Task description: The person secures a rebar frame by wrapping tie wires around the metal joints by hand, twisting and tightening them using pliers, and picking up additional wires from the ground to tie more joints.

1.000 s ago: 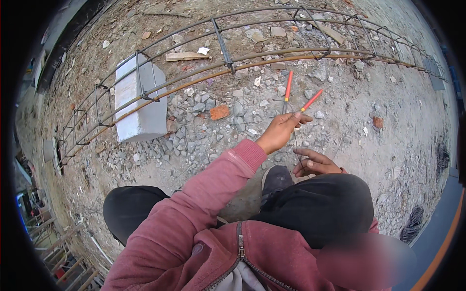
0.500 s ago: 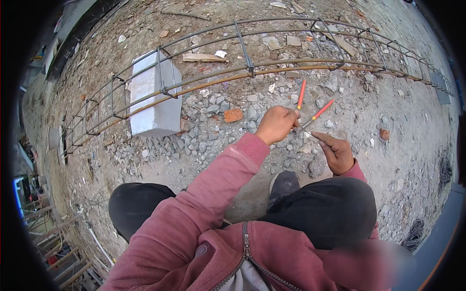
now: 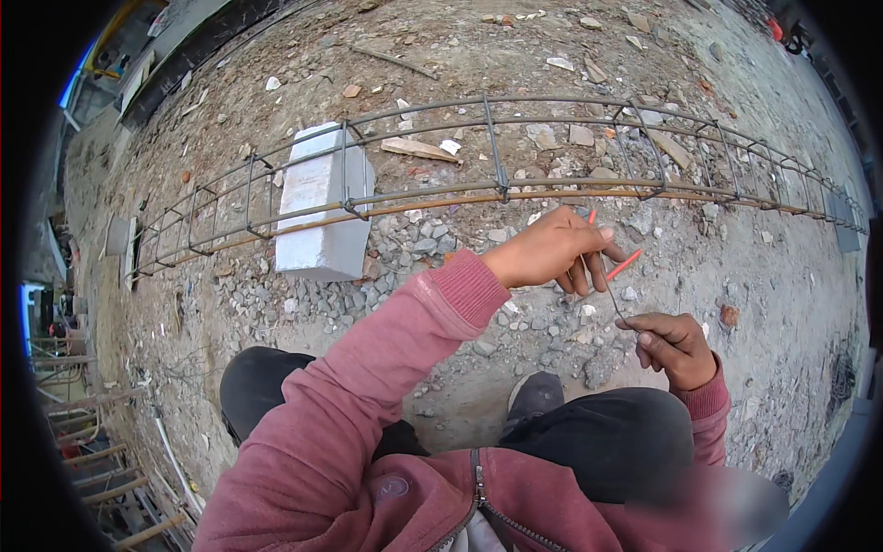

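Note:
My left hand [image 3: 561, 248] is over a pair of red-handled pliers [image 3: 624, 265] lying on the gravel, partly hiding them; its thumb and fingers close on the upper part of a thin dark wire [image 3: 614, 299]. Lower and to the right, my right hand [image 3: 671, 345] pinches the same wire, its other fingers curled. Just beyond my left hand, a long cage of rusty steel bars with square ties [image 3: 502, 193] runs across the view, partly resting over a whitish block [image 3: 313, 244].
Gravel, broken brick [image 3: 728, 315] and wood scraps [image 3: 414, 149] litter the dirt. Wooden bars and pipes [image 3: 106, 478] lie at lower left. A dark long edge [image 3: 156, 87] runs at upper left, a coil of dark wire [image 3: 840, 377] at right. My bent knees are below my hands.
The view has shifted, with the ground appearing lower. My left hand has moved up over the pliers; my right hand has gone rightward and now pinches the wire, which stretches between both hands.

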Action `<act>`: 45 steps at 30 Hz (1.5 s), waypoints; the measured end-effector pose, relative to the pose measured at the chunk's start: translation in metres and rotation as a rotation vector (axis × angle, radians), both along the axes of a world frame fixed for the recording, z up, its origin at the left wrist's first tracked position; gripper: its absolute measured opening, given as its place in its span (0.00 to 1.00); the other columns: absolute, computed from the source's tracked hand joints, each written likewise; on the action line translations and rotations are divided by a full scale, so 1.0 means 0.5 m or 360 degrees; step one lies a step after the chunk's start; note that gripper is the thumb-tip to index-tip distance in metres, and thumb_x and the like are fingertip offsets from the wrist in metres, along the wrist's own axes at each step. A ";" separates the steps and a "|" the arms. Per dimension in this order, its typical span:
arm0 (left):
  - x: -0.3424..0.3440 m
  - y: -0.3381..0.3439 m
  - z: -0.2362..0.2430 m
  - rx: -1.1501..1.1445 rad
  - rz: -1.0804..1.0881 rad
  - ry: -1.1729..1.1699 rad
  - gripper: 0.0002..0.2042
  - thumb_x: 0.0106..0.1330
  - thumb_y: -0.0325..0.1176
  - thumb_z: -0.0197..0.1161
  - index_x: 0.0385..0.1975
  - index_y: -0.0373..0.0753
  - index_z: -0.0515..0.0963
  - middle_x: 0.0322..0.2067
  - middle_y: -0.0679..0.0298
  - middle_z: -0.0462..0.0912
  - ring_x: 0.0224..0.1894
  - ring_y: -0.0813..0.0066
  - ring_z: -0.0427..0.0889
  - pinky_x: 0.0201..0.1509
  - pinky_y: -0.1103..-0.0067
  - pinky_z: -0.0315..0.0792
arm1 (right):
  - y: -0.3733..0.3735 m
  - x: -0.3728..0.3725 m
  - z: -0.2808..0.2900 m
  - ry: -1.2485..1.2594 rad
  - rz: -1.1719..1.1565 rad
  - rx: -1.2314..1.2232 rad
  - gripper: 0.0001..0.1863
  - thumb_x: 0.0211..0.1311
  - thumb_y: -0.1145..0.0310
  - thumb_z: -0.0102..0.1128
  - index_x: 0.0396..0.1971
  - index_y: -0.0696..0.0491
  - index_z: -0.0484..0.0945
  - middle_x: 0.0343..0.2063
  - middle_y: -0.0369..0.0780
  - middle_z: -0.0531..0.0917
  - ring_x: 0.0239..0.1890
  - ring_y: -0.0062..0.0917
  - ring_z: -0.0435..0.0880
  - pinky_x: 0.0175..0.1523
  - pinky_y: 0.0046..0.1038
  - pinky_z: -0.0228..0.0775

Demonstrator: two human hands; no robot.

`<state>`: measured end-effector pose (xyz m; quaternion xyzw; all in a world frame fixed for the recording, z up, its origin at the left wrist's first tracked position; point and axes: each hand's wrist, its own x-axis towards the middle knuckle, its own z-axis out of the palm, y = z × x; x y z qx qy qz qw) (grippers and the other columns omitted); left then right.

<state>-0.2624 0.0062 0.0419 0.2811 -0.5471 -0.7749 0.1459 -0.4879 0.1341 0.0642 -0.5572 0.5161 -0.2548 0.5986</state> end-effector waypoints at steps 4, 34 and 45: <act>0.088 -0.155 0.105 -0.0930 0.0232 -0.0533 0.20 0.62 0.47 0.55 0.42 0.35 0.78 0.27 0.59 0.83 0.28 0.76 0.81 0.35 0.80 0.75 | -0.112 0.042 0.079 0.0065 -0.0231 -0.0177 0.12 0.59 0.76 0.45 0.42 0.60 0.74 0.15 0.36 0.76 0.10 0.11 0.66 0.16 0.13 0.57; 0.184 -0.376 -0.008 -0.0340 0.0920 -0.0419 0.17 0.68 0.39 0.41 0.37 0.38 0.78 0.36 0.63 0.82 0.41 0.76 0.79 0.46 0.75 0.68 | -0.495 0.292 -0.111 -0.0383 -0.0424 0.0618 0.16 0.56 0.79 0.41 0.45 0.55 0.68 0.22 0.35 0.72 0.11 0.12 0.61 0.11 0.15 0.46; 0.198 -0.371 0.002 -0.0379 0.0823 -0.0358 0.19 0.68 0.47 0.43 0.39 0.42 0.78 0.38 0.66 0.82 0.39 0.81 0.78 0.44 0.78 0.69 | -0.486 0.301 -0.109 -0.0218 -0.0428 0.0505 0.12 0.52 0.78 0.43 0.37 0.55 0.70 0.15 0.33 0.68 0.09 0.14 0.59 0.11 0.18 0.44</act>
